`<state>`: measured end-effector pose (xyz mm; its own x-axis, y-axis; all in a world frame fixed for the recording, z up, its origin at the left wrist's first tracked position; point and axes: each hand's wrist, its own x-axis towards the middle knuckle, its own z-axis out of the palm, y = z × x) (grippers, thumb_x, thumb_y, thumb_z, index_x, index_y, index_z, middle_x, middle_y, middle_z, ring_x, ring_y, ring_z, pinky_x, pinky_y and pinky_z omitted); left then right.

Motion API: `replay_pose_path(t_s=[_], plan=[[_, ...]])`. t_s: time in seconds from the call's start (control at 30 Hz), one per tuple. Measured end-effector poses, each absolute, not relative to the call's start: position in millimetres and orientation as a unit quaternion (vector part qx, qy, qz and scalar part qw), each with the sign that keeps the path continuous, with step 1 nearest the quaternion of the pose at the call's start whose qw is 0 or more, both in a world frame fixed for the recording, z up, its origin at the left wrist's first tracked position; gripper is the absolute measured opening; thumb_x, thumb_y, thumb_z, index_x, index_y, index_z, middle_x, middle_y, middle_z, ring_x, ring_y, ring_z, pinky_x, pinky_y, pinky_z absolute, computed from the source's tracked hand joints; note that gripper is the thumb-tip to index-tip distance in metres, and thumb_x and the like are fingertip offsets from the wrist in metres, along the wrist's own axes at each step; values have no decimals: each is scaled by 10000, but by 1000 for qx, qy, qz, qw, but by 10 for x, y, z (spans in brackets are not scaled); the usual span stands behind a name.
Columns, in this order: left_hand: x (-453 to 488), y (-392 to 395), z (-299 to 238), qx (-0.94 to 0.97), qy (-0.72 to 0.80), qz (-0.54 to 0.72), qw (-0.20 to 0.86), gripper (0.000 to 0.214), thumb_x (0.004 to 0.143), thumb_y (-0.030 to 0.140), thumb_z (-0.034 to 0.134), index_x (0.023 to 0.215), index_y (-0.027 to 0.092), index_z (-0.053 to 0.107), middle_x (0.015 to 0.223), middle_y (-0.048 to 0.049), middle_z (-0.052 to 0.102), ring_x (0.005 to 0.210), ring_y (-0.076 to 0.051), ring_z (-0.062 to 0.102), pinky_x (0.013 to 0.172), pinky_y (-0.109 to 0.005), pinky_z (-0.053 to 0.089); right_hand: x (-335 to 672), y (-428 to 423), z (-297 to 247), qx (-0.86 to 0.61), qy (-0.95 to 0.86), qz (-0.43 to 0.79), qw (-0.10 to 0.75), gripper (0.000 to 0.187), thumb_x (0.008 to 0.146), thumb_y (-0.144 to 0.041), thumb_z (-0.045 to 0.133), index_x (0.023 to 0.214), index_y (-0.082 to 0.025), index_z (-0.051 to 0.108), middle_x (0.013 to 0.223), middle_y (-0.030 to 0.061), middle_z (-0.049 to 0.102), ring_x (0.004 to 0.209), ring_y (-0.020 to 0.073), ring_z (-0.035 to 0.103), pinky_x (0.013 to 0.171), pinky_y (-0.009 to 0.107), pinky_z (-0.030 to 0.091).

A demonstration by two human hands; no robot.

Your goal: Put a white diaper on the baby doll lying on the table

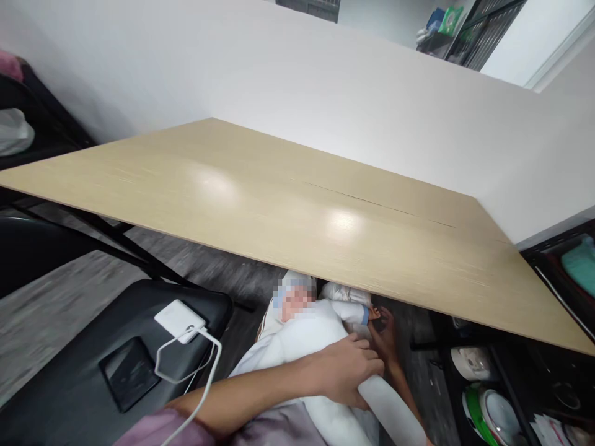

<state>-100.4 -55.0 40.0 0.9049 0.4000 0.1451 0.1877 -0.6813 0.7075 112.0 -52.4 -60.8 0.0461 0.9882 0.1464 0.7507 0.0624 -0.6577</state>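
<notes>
A person (302,337) in white clothes and a cap lies across my lap, the head just under the table's front edge. One white sleeve (348,311) with a blue cuff reaches right. My left hand (351,365) lies over the white padded cloth (393,406), its fingers bent around it. Beyond it, my right hand (385,331) is curled at the person's hand (374,314), touching it; part of my right forearm is hidden behind the white cloth.
A wooden table (279,198) spans the view against a white wall (279,80). On the black chair (130,322) at left lie a white power bank (180,320) with a cable (211,371) and a dark phone (129,373). At right a dark shelf holds dishes (499,415).
</notes>
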Motion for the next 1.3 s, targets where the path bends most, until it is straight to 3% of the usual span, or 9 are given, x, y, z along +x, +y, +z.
replay_pose_path(t_s=[0.1, 0.23, 0.33, 0.47, 0.6, 0.8, 0.97, 1.07, 1.3], plan=[[-1013, -552, 385, 910, 153, 137, 359, 469, 765, 497, 851, 1197, 350, 747, 1054, -62, 777, 1064, -369, 699, 1013, -475, 480, 1193, -757, -612, -684, -617, 135, 365, 596, 1025, -550, 552, 1552, -426, 300, 1479, 154, 538, 1366, 472, 563, 1048, 653, 547], [-1066, -523, 412, 920, 112, 150, 343, 461, 805, 442, 845, 1249, 351, 754, 1093, -80, 776, 1096, -358, 678, 1043, -463, 467, 1143, -727, -349, -591, -719, 170, 324, 682, 983, -357, 639, 1575, -518, 341, 1596, 75, 508, 1501, 427, 488, 1242, 636, 409], [-1114, -510, 480, 935, 96, 141, 312, 383, 880, 442, 779, 1240, 313, 761, 1091, -82, 767, 1079, -347, 673, 1034, -469, 476, 910, -379, -146, -561, -775, 226, 181, 653, 938, -272, 651, 1567, -305, 479, 1567, 138, 568, 1473, 386, 519, 1245, 567, 400], [-1300, -576, 665, 930, 106, 183, 302, 459, 994, 415, 676, 1428, 265, 657, 1353, -112, 717, 1258, -337, 642, 1159, -488, 455, 470, 45, 32, -544, -786, 281, 82, 309, 918, -259, 666, 1217, -180, 675, 1135, 115, 770, 1044, 272, 715, 929, 360, 540], [-1852, -822, 746, 881, 153, 280, 349, 574, 1021, 440, 658, 1570, 333, 526, 1552, -131, 623, 1415, -343, 591, 1215, -513, 467, 182, 108, 322, -497, -812, 286, 106, 249, 982, -319, 634, 1200, -200, 633, 1116, 84, 756, 998, 235, 706, 843, 297, 497], [-2883, -1363, 102, 740, 397, 479, 255, 252, 1000, 334, 609, 1233, 392, 683, 1079, -67, 763, 1045, -326, 733, 1007, -567, 601, 63, -100, 878, -432, -815, 305, 234, 325, 857, -176, 593, 1177, -233, 595, 1132, 59, 721, 1038, 237, 688, 875, 307, 493], [-3083, -1508, -309, 637, 583, 449, 230, 599, 903, 437, 760, 1417, 291, 490, 1406, -159, 605, 1319, -407, 647, 1059, -637, 579, 89, -382, 1087, -416, -752, 340, 383, 441, 699, -158, 548, 1128, -246, 598, 1005, 20, 714, 872, 203, 662, 775, 283, 498], [-3002, -1303, -159, 605, 577, 445, 321, 663, 963, 500, 682, 1492, 252, 367, 1370, -171, 632, 1228, -370, 708, 998, -569, 622, 233, -453, 1227, -428, -740, 287, 432, 473, 677, -195, 526, 1142, -242, 599, 995, 27, 719, 862, 210, 667, 769, 294, 506], [-2685, -28, 1047, 740, 465, 343, 344, 635, 934, 413, 707, 1457, 214, 406, 1340, -134, 711, 1144, -291, 722, 990, -399, 571, 947, 40, 1792, -620, -732, 128, 250, 236, 844, -252, 579, 1078, -249, 608, 912, 49, 742, 819, 252, 679, 694, 288, 416]])
